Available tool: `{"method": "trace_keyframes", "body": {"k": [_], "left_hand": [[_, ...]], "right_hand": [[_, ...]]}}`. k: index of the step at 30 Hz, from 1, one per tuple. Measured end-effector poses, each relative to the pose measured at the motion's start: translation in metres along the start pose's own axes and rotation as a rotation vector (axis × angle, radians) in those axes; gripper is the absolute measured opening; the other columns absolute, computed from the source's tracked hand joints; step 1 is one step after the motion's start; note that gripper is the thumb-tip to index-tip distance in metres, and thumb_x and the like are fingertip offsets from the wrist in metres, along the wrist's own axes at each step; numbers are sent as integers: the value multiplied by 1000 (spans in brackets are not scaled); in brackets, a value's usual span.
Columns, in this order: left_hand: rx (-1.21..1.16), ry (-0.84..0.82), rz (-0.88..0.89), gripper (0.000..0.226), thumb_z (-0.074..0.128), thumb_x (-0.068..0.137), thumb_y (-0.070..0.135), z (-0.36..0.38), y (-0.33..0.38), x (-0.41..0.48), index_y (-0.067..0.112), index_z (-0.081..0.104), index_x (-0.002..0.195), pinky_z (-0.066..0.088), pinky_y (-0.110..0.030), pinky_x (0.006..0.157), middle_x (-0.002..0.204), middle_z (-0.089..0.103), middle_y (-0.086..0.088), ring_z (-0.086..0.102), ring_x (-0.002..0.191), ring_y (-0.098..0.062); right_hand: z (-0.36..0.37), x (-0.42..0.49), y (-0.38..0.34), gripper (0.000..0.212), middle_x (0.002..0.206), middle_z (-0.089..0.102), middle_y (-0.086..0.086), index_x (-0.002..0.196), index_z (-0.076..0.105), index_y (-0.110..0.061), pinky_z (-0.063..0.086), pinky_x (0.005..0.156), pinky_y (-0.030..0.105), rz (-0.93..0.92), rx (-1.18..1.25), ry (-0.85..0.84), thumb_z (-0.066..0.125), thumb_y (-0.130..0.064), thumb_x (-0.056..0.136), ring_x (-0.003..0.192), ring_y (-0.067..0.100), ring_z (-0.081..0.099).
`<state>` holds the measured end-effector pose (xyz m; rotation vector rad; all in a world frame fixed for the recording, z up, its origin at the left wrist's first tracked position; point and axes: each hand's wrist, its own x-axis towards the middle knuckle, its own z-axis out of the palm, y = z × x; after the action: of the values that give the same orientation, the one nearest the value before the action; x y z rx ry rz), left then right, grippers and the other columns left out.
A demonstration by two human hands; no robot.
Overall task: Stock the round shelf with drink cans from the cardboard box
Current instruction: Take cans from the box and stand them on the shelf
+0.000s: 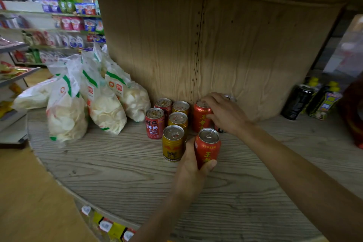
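Observation:
On the round grey wood-grain shelf (117,173) stand several drink cans against the curved wooden column. My left hand (193,165) grips a red can (207,146) standing at the front of the group, thumb curled round its lower side. My right hand (222,112) holds another red can (200,117) behind it, fingers over its top and side; a further can's silver top (229,98) peeks out past the hand. To the left stand gold cans (172,143) and red milk cans (154,124). The cardboard box is out of view.
Bags of white crackers (102,104) lean on the shelf's left part. Dark bottles with yellow caps (312,100) stand at the right by the column (235,45). Store shelving with packets (64,25) fills the far left; price tags line the tier below.

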<state>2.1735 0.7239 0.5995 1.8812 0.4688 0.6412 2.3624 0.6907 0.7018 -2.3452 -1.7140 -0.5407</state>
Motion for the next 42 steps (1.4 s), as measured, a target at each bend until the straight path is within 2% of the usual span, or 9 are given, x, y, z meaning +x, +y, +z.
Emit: {"method": "trace_keyframes", "body": {"k": [3, 6, 11, 16, 19, 23, 32, 38, 42], "left_hand": [[10, -2, 2, 75, 73, 90, 34, 4, -3, 3, 38, 26, 149, 43, -33, 111, 142, 45, 18, 46, 128, 0], [22, -3, -12, 82, 69, 88, 47, 10, -6, 10, 36, 21, 154, 40, -35, 114, 150, 41, 11, 43, 135, -5], [58, 16, -59, 101, 65, 85, 51, 20, -6, 30, 26, 5, 161, 21, -21, 116, 164, 25, -1, 27, 148, -13], [-43, -14, -148, 102, 72, 91, 20, 19, -1, 50, 21, -2, 161, 20, -34, 125, 166, 19, 0, 20, 151, -13], [-114, 10, -211, 116, 76, 74, 30, 19, 2, 60, 26, 0, 162, 27, -41, 123, 165, 26, 0, 27, 150, -16], [-170, 19, -224, 123, 74, 60, 42, 19, 1, 72, 27, 7, 162, 31, -41, 121, 160, 36, 1, 35, 146, -14], [-211, 65, -198, 88, 77, 84, 11, 21, -3, 79, 22, 28, 157, 39, -22, 105, 146, 53, 1, 50, 132, -12], [-213, 110, -186, 101, 77, 69, 32, 24, -3, 77, 21, 28, 156, 43, -31, 113, 145, 54, 1, 52, 132, -11], [-206, 108, -200, 94, 77, 83, 12, 25, -1, 78, 20, 22, 158, 40, -23, 107, 146, 50, 0, 50, 132, -12]], "right_hand": [[7, -29, 2, 49, 137, 52, 4, 137, 52, -17, 51, 93, 38, 109, 139, 94, 65, -8, 90, 125, 22, 53], [26, -64, 2, 47, 122, 63, 7, 125, 62, -13, 49, 92, 28, 242, 339, 99, 61, 8, 83, 111, 25, 64], [43, -98, -14, 52, 121, 66, 0, 127, 57, -20, 51, 98, 32, 348, 644, -137, 59, -5, 78, 112, 18, 64], [46, -94, -25, 61, 123, 63, -11, 137, 53, -22, 39, 86, 1, 388, 775, -109, 78, -16, 81, 112, 2, 57], [52, -87, -28, 62, 133, 63, 0, 139, 52, -20, 39, 90, 13, 415, 762, -81, 78, -18, 82, 122, 15, 58], [57, -75, -29, 67, 143, 56, 2, 145, 46, -18, 31, 94, 8, 418, 780, -70, 74, -11, 84, 132, 17, 50], [68, -68, -30, 75, 150, 49, 3, 150, 38, -20, 31, 106, 16, 438, 836, -66, 65, -3, 82, 139, 17, 45], [68, -63, -35, 80, 147, 52, 4, 151, 36, -20, 38, 113, 30, 459, 871, -68, 61, -16, 76, 137, 18, 48], [71, -63, -34, 78, 148, 52, 3, 151, 36, -19, 38, 113, 28, 440, 858, -51, 65, -8, 79, 137, 15, 47]]}}
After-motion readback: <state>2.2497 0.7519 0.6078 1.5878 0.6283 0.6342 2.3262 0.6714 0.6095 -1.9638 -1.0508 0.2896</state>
